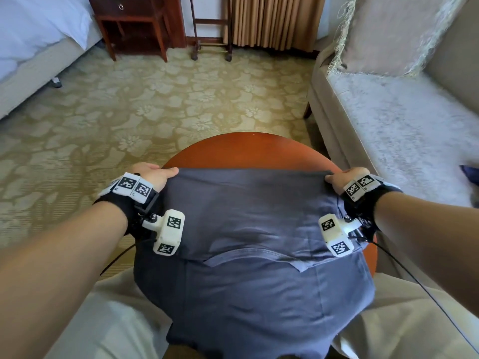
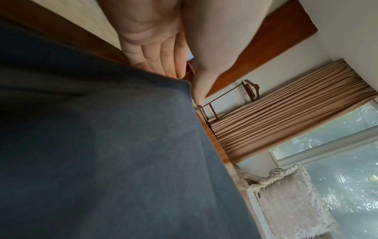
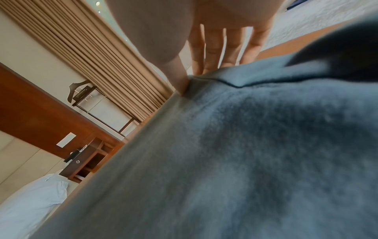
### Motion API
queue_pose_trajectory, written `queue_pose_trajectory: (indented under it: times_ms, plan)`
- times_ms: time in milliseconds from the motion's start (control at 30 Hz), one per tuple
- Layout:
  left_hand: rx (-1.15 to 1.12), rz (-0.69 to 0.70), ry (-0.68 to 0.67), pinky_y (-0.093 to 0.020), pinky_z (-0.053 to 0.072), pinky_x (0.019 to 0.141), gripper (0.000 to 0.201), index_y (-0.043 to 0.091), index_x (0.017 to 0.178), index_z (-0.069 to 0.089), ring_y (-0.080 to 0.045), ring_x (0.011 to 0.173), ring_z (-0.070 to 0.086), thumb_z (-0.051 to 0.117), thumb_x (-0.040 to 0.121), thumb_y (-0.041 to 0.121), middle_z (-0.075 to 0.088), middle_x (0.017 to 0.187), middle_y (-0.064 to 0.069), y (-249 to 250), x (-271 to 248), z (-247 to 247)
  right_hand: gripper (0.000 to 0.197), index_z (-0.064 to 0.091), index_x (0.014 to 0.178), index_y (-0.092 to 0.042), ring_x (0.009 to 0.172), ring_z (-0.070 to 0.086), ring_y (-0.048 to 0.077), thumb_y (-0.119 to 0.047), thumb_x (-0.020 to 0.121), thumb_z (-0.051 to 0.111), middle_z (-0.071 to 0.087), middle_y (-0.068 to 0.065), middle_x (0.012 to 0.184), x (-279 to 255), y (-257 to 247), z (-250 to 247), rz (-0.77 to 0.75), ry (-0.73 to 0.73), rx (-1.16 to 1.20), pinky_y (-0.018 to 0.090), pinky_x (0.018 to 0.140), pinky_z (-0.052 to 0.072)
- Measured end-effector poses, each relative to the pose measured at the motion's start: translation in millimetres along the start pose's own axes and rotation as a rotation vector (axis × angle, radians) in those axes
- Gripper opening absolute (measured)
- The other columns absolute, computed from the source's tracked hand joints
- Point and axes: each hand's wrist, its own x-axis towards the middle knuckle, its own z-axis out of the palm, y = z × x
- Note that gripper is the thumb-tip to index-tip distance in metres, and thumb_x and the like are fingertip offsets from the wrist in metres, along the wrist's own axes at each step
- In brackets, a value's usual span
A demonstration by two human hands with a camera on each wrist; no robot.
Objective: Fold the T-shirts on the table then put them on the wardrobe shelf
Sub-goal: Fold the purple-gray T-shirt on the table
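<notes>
A grey-blue T-shirt (image 1: 246, 224) lies over a round wooden table (image 1: 246, 149), and its near part hangs down onto my lap. Its far edge is a straight fold. My left hand (image 1: 158, 173) pinches the far left corner of that fold, thumb on top and fingers under the cloth (image 2: 102, 153). My right hand (image 1: 337, 177) pinches the far right corner the same way, thumb pressed on the fabric (image 3: 245, 153). A hemmed flap lies across the shirt's middle. The fingertips of both hands are hidden beneath the cloth.
A beige sofa (image 1: 401, 120) with a fringed cushion stands close on the right. A bed (image 1: 31, 47) is at the far left, with a dark nightstand (image 1: 129, 19) and a wheeled valet stand (image 1: 211, 29) before the curtain (image 1: 274, 19). Patterned carpet (image 1: 129, 112) lies beyond the table.
</notes>
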Motion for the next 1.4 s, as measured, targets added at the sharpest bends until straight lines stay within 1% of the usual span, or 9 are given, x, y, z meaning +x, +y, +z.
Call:
queue_pose_trajectory:
  times_ms: [167,267,367,533,733,900,1167,1267,1400]
  plan:
    - [0.032,0.040,0.011,-0.032,0.041,0.067,0.031,0.009,0.084,0.058,-0.022,0.074,0.053,0.083,0.075,0.025,0.054,0.082,-0.006,-10,-32,-6,0.047,0.060,0.085,-0.005,0.065,0.068,0.037,-0.041,0.056,0.064,0.069,0.017,0.075,-27,10,-9,-0.003,-0.081,-0.075,0.049,0.076,0.056]
    - [0.196,0.023,-0.041,-0.031,0.045,0.081,0.064,0.002,0.112,0.062,-0.032,0.104,0.060,0.088,0.064,0.035,0.062,0.112,-0.011,-22,-55,-12,0.053,0.059,0.116,-0.008,0.092,0.068,0.034,-0.032,0.070,0.067,0.069,0.014,0.101,-45,23,-14,-0.166,-0.119,-0.301,0.035,0.084,0.051]
    - [0.391,0.005,-0.113,-0.039,0.054,0.088,0.090,0.007,0.102,0.069,-0.033,0.096,0.065,0.080,0.029,0.058,0.069,0.110,-0.013,-37,-65,-14,0.046,0.053,0.125,-0.014,0.111,0.060,0.031,-0.024,0.082,0.067,0.062,0.015,0.116,-82,27,-29,-0.280,-0.186,-0.632,0.029,0.085,0.044]
    - [0.503,0.048,-0.093,-0.034,0.050,0.079,0.063,0.003,0.111,0.067,-0.036,0.104,0.062,0.085,0.067,0.043,0.063,0.120,-0.016,-44,-88,-21,0.041,0.057,0.114,-0.019,0.096,0.061,0.031,-0.032,0.079,0.071,0.063,0.015,0.107,-114,37,-44,-0.442,-0.205,-0.917,0.033,0.090,0.051]
    - [0.568,0.121,-0.123,-0.045,0.053,0.088,0.070,0.003,0.097,0.069,-0.038,0.099,0.063,0.082,0.058,0.060,0.067,0.110,-0.021,-55,-84,-9,0.044,0.059,0.109,-0.022,0.084,0.061,0.028,-0.042,0.072,0.072,0.060,0.006,0.087,-111,47,-38,-0.518,-0.225,-1.079,0.037,0.086,0.055]
    - [0.607,0.210,-0.125,-0.043,0.047,0.099,0.045,0.011,0.096,0.068,-0.032,0.109,0.059,0.080,0.075,0.048,0.067,0.108,-0.010,-51,-105,-16,0.067,0.059,0.112,-0.024,0.108,0.060,0.033,-0.047,0.050,0.072,0.063,0.015,0.110,-90,56,-25,-0.553,-0.270,-1.243,0.048,0.090,0.052]
    - [0.454,0.187,-0.021,-0.026,0.047,0.081,0.016,0.015,0.081,0.074,-0.024,0.095,0.062,0.083,0.076,0.027,0.070,0.101,-0.007,-62,-108,-33,0.047,0.063,0.113,-0.014,0.114,0.056,0.031,-0.035,0.072,0.073,0.060,0.007,0.104,-111,56,-34,-0.459,-0.210,-1.267,0.048,0.091,0.052]
    - [0.341,0.116,-0.031,-0.031,0.049,0.084,0.032,0.013,0.081,0.072,-0.027,0.095,0.062,0.082,0.074,0.043,0.069,0.096,-0.006,-70,-105,-36,0.047,0.062,0.110,-0.015,0.112,0.057,0.032,-0.034,0.068,0.073,0.053,0.004,0.095,-112,60,-35,-0.380,-0.237,-1.247,0.047,0.091,0.051]
    - [0.038,-0.111,0.014,-0.045,0.045,0.101,0.093,0.004,0.132,0.055,-0.039,0.118,0.056,0.071,0.068,0.069,0.057,0.134,-0.018,-95,-84,-33,0.031,0.047,0.096,-0.026,0.107,0.055,0.032,-0.026,0.071,0.065,0.056,0.012,0.107,-86,89,-20,-0.323,-0.124,-0.974,0.051,0.094,0.045]
